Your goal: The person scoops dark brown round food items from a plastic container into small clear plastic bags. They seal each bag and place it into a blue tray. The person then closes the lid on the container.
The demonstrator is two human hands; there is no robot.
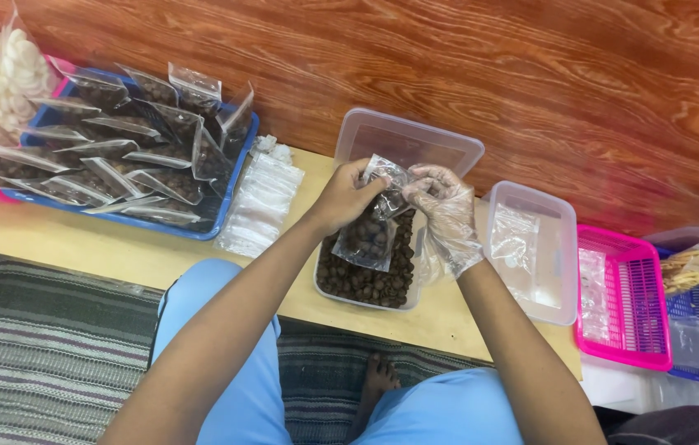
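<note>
Both hands pinch the top of a small clear bag [370,231] of brown balls, right over the clear tub [366,284].

The bare left hand [345,196] and gloved right hand [441,206] grip its open top; a slip could spill balls. Left of the hands, a blue tray [230,198] holds filled bags; right, a clear box [559,247] holds empty bags.

A small clear bag [370,235] half full of dark brown pieces hangs over the middle tub, pinched at its top. To the far left, many filled clear bags [131,152] lie stacked in a blue tray. Just right of it sits a stack of empty clear bags [260,206]. More clear bags [514,239] lie in the right tub.
</note>
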